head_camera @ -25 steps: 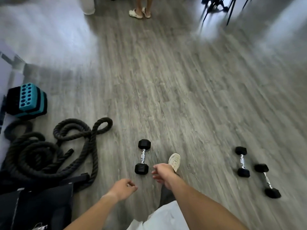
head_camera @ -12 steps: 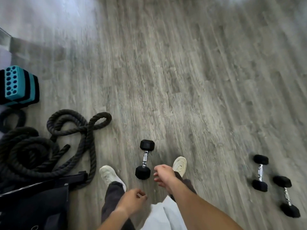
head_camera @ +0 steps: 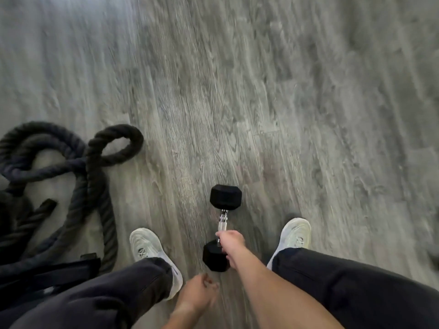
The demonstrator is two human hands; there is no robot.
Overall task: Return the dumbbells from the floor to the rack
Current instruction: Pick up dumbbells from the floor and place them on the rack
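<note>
A black hex dumbbell with a chrome handle lies on the grey wood floor between my two white shoes. My right hand reaches down onto the near end of its handle, fingers curled around the bar just above the near head. My left hand hangs lower and nearer to me, fingers loosely curled and holding nothing. The rack is out of view, and so are the other dumbbells.
A thick black battle rope lies coiled on the floor at the left. A black strap or bag sits at the lower left beside my left shoe. My right shoe stands right of the dumbbell.
The view has dropped closer to the floor. My right hand has come down onto the dumbbell's handle. The two dumbbells at the right and the teal block have left the view.
</note>
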